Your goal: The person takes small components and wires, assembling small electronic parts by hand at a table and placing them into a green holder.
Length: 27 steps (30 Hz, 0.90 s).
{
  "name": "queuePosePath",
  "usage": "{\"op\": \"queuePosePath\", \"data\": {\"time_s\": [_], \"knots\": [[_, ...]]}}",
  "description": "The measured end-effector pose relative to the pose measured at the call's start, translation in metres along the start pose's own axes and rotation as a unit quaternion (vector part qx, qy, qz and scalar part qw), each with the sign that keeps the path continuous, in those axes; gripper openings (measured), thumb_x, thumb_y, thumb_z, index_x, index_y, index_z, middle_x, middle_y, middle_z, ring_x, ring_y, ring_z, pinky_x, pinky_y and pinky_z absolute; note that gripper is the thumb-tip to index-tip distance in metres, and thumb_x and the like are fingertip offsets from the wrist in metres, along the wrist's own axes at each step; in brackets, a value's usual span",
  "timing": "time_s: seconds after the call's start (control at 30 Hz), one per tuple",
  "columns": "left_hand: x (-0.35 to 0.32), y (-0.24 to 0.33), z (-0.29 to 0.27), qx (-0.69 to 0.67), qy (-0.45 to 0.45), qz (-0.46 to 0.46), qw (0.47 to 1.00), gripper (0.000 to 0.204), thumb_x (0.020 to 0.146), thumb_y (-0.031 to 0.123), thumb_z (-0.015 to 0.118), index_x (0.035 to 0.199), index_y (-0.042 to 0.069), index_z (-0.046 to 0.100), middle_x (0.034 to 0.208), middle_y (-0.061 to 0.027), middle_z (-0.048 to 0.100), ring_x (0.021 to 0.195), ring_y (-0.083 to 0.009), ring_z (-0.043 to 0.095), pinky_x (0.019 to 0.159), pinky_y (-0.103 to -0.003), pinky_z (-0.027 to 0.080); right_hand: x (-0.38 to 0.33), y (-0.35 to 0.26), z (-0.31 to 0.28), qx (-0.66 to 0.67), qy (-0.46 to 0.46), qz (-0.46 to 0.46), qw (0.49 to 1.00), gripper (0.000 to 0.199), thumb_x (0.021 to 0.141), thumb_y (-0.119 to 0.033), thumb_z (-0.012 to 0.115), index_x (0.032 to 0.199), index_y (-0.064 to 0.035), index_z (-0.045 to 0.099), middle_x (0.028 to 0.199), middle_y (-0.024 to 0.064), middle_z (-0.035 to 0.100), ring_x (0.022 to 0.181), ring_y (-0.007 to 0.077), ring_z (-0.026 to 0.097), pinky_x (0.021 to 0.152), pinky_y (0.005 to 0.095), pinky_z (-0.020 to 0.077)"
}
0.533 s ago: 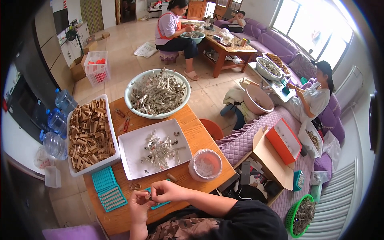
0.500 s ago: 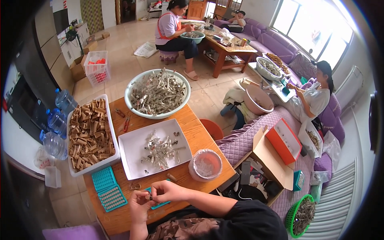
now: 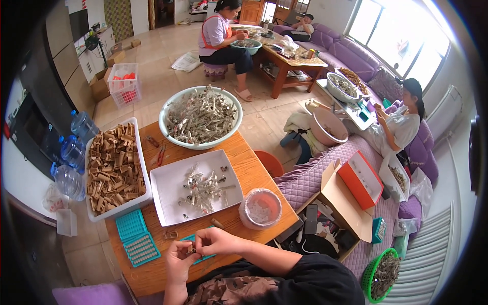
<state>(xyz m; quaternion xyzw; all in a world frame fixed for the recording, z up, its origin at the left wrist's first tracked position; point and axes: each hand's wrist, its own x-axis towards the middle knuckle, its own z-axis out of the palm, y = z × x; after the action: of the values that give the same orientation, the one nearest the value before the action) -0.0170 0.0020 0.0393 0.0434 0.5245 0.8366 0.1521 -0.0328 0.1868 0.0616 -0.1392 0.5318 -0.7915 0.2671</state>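
Note:
Close to the table's front edge, my left hand [image 3: 179, 258] and my right hand [image 3: 216, 241] meet, fingertips pinched together. Between them is a small brown piece [image 3: 191, 248], mostly covered by the fingers, its kind unclear. Partly hidden beneath the hands lies a teal tray [image 3: 205, 257]. Just beyond them are a loose brown open-sided piece [image 3: 171, 235] and another brown piece [image 3: 217, 223]. A hinged teal case [image 3: 131, 225] rests to the left, with rows of small round pieces in one half. Farther out, a white shallow tray [image 3: 165, 195] holds clear and silvery strips [image 3: 203, 190].
A white bin [image 3: 148, 188] of brown pieces stands at left, a basin [image 3: 165, 129] of silvery strips behind. Pliers [image 3: 161, 155] lie between. A pink tub [image 3: 274, 211] sits at right, near an open cardboard box [image 3: 333, 203]. Other people sit farther off.
My hands stay together, with slight finger movement around the small brown piece. The view has shifted slightly. The person seated at right has raised their hands a little.

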Motion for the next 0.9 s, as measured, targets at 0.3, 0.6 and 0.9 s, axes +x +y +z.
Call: {"op": "queuePosePath", "data": {"time_s": [0.3,0.6,0.9], "knots": [[-0.005,-0.003,-0.009,0.006,-0.075,0.027,0.997,0.038,0.067,-0.009,0.073,0.096,0.004,0.053,0.099,-0.0105,0.060,0.090,-0.0180,0.061,0.076,-0.031,0.055,-0.003,0.003,-0.001,-0.084,-0.015,-0.008,0.996,0.016,0.080,-0.010,0.067,0.076,-0.0032,0.053,0.073,0.0002,0.058,0.074,0.0056,0.055,0.063,0.0214,0.0445],[0.016,0.011,0.023,-0.152,0.007,-0.006,0.988,0.029,0.087,0.003,0.056,0.116,0.004,0.051,0.113,-0.0127,0.059,0.102,-0.0202,0.058,0.084,-0.031,0.052,0.004,0.001,0.001,0.103,0.105,-0.056,0.988,0.015,0.089,-0.010,0.059,0.095,-0.0067,0.046,0.094,0.0011,0.055,0.087,0.0095,0.055,0.074,0.0259,0.0481],[0.028,0.009,0.029,-0.055,0.032,0.069,0.996,0.029,0.089,0.001,0.054,0.117,0.000,0.048,0.114,-0.0140,0.059,0.107,-0.0200,0.057,0.092,-0.031,0.047,0.000,-0.008,0.016,-0.202,0.178,-0.075,0.960,0.050,0.086,-0.007,0.061,0.127,-0.0038,0.032,0.088,0.0082,0.062,0.081,0.0087,0.057,0.072,0.0252,0.0468]]}}
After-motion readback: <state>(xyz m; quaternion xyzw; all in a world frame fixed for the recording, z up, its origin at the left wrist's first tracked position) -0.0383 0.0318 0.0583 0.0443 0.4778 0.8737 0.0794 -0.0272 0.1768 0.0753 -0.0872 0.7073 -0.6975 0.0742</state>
